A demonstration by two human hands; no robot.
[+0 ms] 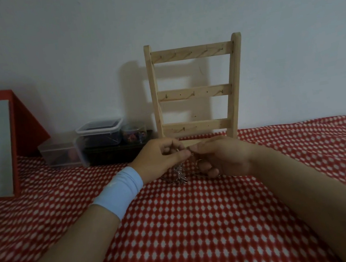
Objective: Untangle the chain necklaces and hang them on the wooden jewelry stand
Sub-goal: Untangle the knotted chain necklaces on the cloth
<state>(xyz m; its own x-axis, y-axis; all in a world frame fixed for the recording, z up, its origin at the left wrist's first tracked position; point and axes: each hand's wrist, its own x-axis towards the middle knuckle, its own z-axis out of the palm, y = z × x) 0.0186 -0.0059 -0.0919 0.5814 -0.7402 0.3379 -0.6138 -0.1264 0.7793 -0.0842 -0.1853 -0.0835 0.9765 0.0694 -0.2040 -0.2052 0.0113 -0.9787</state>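
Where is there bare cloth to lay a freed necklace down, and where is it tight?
Bare cloth lies between the forearms near the camera, and right of the wooden stand past the right hand. Crowded: back left, where plastic containers fill the gap between red box and stand; and the middle, where left hand and right hand pinch the chain tangle.

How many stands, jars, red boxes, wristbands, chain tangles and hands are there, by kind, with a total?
Stand: 1
Jar: 1
Red box: 1
Wristband: 1
Chain tangle: 1
Hands: 2, left hand and right hand, both pinching the tangle
Total: 7
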